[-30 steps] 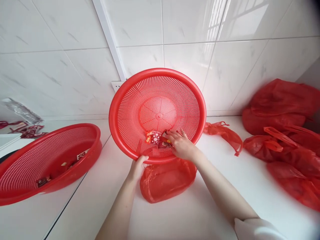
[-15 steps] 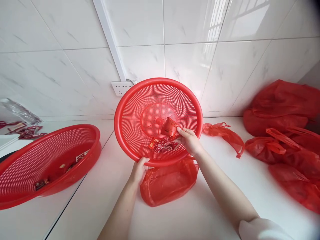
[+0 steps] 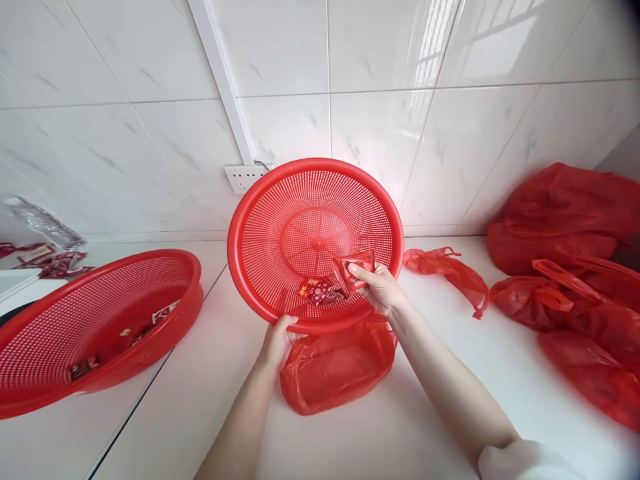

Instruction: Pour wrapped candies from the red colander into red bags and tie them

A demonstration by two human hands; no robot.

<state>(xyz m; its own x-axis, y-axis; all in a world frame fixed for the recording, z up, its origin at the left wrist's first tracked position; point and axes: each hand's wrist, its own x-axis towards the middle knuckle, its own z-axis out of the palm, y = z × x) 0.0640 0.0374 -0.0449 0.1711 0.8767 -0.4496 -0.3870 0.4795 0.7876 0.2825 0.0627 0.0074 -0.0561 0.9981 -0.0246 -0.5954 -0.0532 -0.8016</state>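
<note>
A round red plastic basket (image 3: 320, 190) with a perforated wall is tilted toward me, its inside showing. My left hand (image 3: 279, 341) grips its lower left rim, thumb over the edge. Between the thumb and fingers of my right hand (image 3: 379, 287) is a small red snack packet (image 3: 353, 269), inside the basket near its lower right. Several more small wrapped packets (image 3: 323, 291) lie at the basket's bottom edge, beside the held one. Directly below the basket, a red plastic bag (image 3: 337, 373) rests on the white table, its mouth partly covered by the rim.
Another red basket (image 3: 183, 267) leans at the left with a few packets inside. Several red plastic bags (image 3: 565, 220) are piled at the right, and a crumpled one (image 3: 445, 273) lies by the wall. A socket (image 3: 245, 177) sits behind the basket.
My right hand has turned and shifted slightly right and down with the red packet. My left hand stays on the rim, and the basket has barely moved.
</note>
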